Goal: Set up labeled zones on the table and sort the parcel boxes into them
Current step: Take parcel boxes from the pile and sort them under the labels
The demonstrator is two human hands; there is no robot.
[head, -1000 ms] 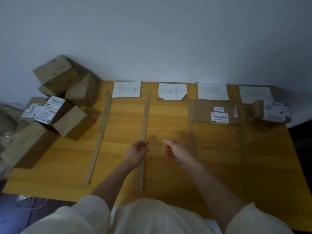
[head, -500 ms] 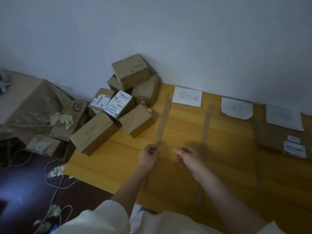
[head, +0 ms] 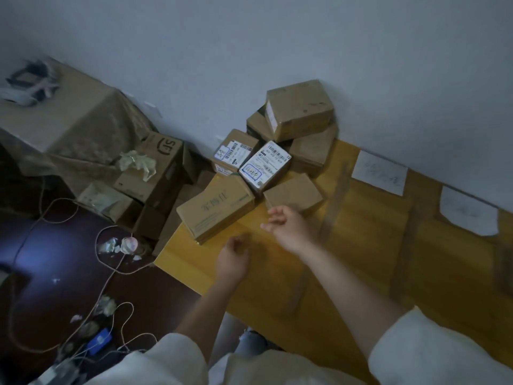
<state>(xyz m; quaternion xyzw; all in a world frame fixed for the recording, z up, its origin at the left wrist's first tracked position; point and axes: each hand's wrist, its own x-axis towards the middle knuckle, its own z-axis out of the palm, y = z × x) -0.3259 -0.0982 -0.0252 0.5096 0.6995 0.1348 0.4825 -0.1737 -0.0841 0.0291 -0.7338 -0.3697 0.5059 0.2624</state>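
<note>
Wooden table [head: 361, 245] against grey wall [head: 277, 37]

Dim, bluish light all round, motion blur smearing both hands and the paper labels [head: 379, 172], a pale sheen on the dark floor [head: 41, 245], wide-angle bending at the edges

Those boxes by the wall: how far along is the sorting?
Done: paper labels lie along the wall and cardboard strips split the table into zones. In hand: nothing yet; the right hand reaches toward the pile of boxes, the left hand hangs loosely curled. Left: the whole pile at the table's corner is unsorted.
</note>
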